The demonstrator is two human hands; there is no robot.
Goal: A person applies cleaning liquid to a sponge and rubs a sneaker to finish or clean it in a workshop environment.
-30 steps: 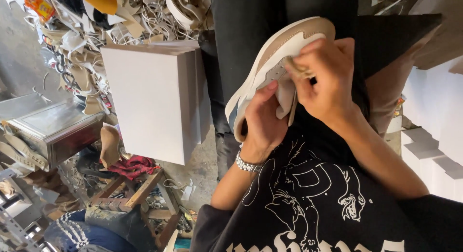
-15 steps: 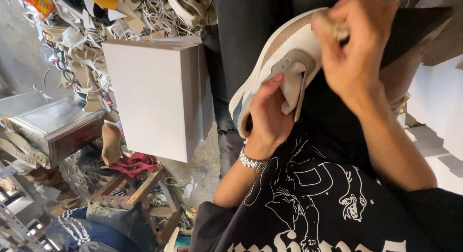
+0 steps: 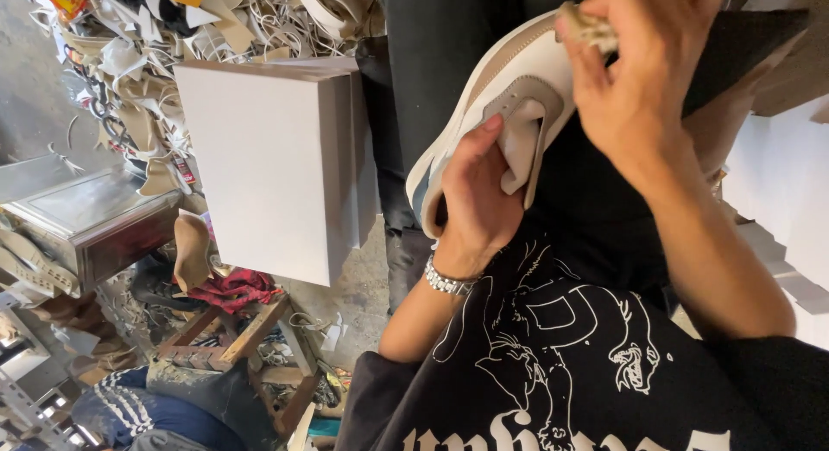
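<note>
White and tan leather meet in the unfinished sneaker (image 3: 509, 88) a seated worker holds above the lap, its pale sole edge turned to the left and its loose tongue hanging down. The left hand (image 3: 475, 196), a silver bracelet (image 3: 447, 280) on its wrist, is closed around the shoe's lower end, thumb pressed beside the tongue. The right hand (image 3: 635, 80) is clenched on a small beige scrap (image 3: 585, 26) held against the shoe's upper part, and it hides the far end of the sneaker from view. A black shirt with a white line drawing (image 3: 553, 365) fills the near right of the scene, blocking whatever lies beneath the hands. To the left, a plain white cardboard box (image 3: 268, 166) stands well apart from the shoe. Beyond it, at the far left, a tangled heap of leather offcuts (image 3: 199, 28) spreads across the floor. A grey metal case (image 3: 91, 222) sits at the left edge, with a red cloth (image 3: 233, 289) lying just beside a rough wooden stool (image 3: 246, 343) nearer the camera.
</note>
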